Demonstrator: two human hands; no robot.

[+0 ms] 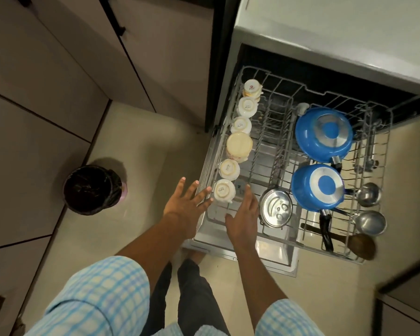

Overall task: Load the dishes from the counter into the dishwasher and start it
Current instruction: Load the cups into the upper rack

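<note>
- The left hand (184, 202) is spread flat with straight fingers and holds nothing. Its fingertips reach the left rim of the dishwasher rack (387, 146), just beside the nearest cup (224, 194).
- The right hand (243, 214) is also open, its fingers straight and together. It hovers over the rack's near left corner, on the other side of that cup, and grips nothing.
- The nearest cup sits upside down between the two hands. I cannot tell whether either hand touches it.
- Behind it, four more upturned cups and a wider cream vessel (239, 145) form a single row along the rack's left edge.
- The middle band of the rack shows rows of upright tines.
- Right of the right hand lies an upturned steel vessel (275, 208) with water drops on its base.
- Two blue saucepans, the far one (325, 134) and the near one (317, 186), rest bottom-up on the right half, handles pointing towards the frame's bottom.
- Two steel ladles (371, 223) and a brown wooden spoon (360, 246) lie along the right and near edges.
- The rack is pulled fully out over the lowered dishwasher door (264, 253), under the pale countertop (325, 32) at upper right.
- Beige floor stretches between the rack's left edge and a black-lined waste bin (92, 189) at mid left, which stands near the cabinet fronts.
</note>
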